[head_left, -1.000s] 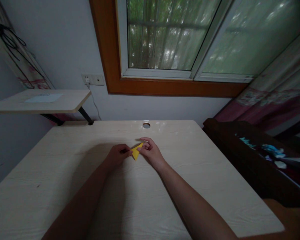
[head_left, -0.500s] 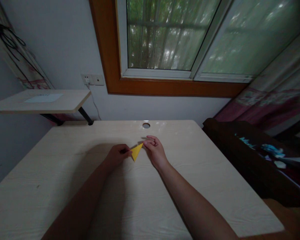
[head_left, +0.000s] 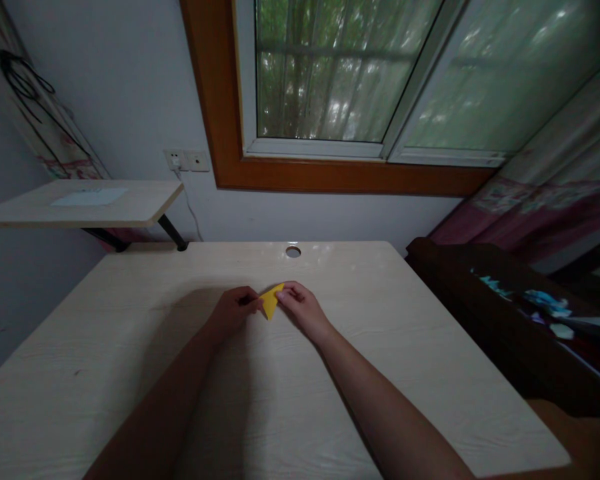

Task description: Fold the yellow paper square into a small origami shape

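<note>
Between my hands, above the pale wooden desk, is a small piece of folded yellow paper, roughly triangular with one corner pointing down towards me. My left hand pinches its left corner between thumb and fingers. My right hand grips the upper right part, the thumb lying on the near face and the fingers behind it. The fingers of both hands partly cover the paper's ends.
A raised shelf on black legs stands at the desk's back left, a white sheet on it. Near the back edge is a round cable hole. Dark furniture with scattered items stands to the right, below the window and curtain.
My right hand has slid left and further onto the paper, its thumb now over the face and its raised fingers folded in behind. My left hand keeps its pinch almost in place.
</note>
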Demonstrator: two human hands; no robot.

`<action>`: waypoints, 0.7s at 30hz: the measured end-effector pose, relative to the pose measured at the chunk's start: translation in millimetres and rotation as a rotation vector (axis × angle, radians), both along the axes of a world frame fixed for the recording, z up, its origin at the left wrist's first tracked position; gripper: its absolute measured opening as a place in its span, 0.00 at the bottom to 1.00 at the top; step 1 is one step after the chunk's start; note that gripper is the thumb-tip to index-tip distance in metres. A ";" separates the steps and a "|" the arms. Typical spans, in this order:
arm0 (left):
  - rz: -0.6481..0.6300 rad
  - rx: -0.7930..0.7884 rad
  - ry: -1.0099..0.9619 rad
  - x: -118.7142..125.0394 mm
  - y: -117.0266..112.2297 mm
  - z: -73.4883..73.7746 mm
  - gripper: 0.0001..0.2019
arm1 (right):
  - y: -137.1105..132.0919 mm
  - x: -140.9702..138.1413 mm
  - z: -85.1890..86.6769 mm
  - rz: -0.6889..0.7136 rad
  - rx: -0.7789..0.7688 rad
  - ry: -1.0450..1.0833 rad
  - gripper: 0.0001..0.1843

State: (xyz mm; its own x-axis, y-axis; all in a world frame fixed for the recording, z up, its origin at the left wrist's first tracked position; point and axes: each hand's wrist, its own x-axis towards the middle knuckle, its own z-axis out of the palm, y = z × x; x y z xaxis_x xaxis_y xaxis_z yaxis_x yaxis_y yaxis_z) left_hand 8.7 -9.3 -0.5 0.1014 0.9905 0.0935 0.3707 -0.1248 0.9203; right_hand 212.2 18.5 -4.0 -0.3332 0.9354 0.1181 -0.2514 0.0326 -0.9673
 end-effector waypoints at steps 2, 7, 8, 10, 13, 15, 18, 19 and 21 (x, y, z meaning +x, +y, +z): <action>-0.008 0.006 0.009 0.2 0.6 -1.1 0.12 | -1.2 -1.3 0.0 0.039 0.010 -0.005 0.16; -0.049 0.002 0.028 1.7 0.6 -0.7 0.12 | -1.5 -2.3 0.5 0.046 0.016 0.006 0.20; -0.056 0.000 0.026 1.9 0.5 -0.5 0.13 | -1.4 -2.0 0.8 0.043 0.018 0.002 0.20; -0.072 0.001 0.025 2.2 0.6 -0.8 0.13 | -0.9 -1.2 0.6 0.042 0.019 0.005 0.20; -0.061 0.016 0.012 2.3 1.5 -3.6 0.13 | 1.2 -0.2 -2.4 0.039 0.005 0.026 0.19; -0.043 0.033 -0.029 2.5 2.4 -5.9 0.13 | 3.4 0.1 -5.6 0.030 -0.008 0.036 0.20; -0.041 0.081 -0.082 2.9 2.3 -6.3 0.16 | 6.4 0.3 -9.1 0.028 -0.016 0.052 0.21; -0.048 0.108 -0.081 3.0 1.8 -5.2 0.17 | 7.0 0.3 -9.4 0.031 -0.020 0.060 0.21; -0.068 0.170 -0.064 3.2 0.3 -1.5 0.17 | 7.4 0.5 -8.7 0.033 -0.034 0.075 0.21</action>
